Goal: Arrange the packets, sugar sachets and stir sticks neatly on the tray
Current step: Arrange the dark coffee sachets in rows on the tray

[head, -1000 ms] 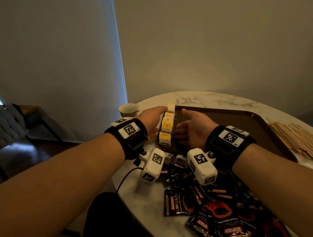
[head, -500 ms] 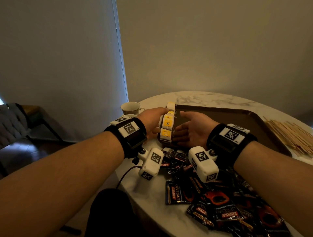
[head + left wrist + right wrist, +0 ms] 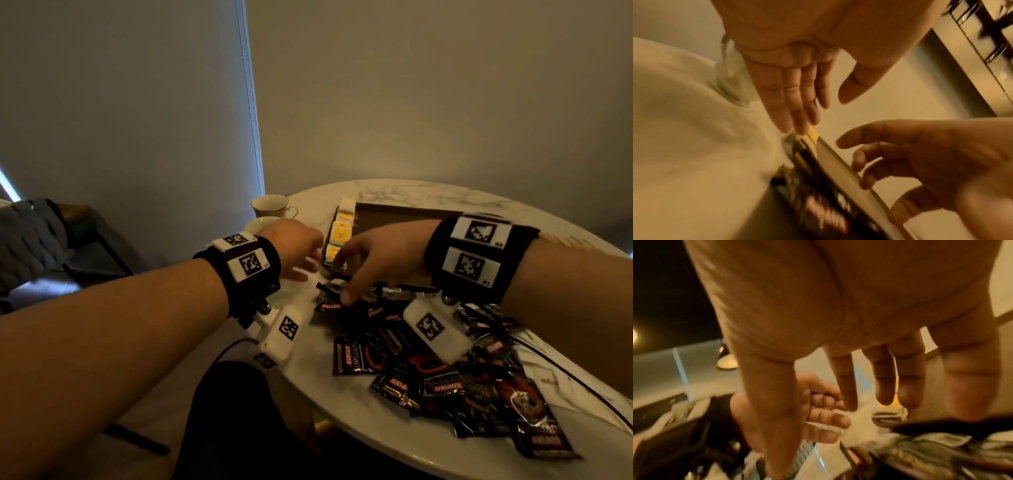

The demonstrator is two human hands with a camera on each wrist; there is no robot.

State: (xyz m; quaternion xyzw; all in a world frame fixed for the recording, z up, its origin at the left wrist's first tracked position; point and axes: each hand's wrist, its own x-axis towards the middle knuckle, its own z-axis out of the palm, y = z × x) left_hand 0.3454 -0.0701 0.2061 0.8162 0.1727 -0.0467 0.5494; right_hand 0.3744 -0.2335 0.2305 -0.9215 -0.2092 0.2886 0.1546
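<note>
Head view is showing me both hands low over the near-left corner of the brown tray (image 3: 404, 214) on the round marble table (image 3: 342, 397). My right hand (image 3: 380, 260) is reaching down over the tray's near edge with its fingers spread and loosely bent, the fingertips (image 3: 346, 300) touching the topmost of the black coffee packets (image 3: 428, 370), which are lying in a loose, overlapping heap on the table just in front of the tray. I am not seeing anything pinched or wrapped in that hand; the right wrist view is showing the fingers hanging straight and apart, holding nothing. My left hand (image 3: 296, 248) is hovering just left of the tray corner. The left wrist view is showing its fingers straight and together with the thumb held apart, the hand holding nothing, the tips pointing toward the nearest yellow sachet (image 3: 812, 134). Both wrist views are blurring, so I cannot tell whether those fingertips are touching it.

The yellow-and-white sachets (image 3: 340, 231) are lying in a single row along the tray's left edge, one behind another, running away from me. The wooden stir sticks (image 3: 568, 240) are lying on the table beyond my right wrist, well apart from the packets and mostly hidden by the wristband. A white cup (image 3: 272, 205) is standing on the table left of the tray's far corner, with a saucer (image 3: 258, 222) near it, partly behind my left hand.
</note>
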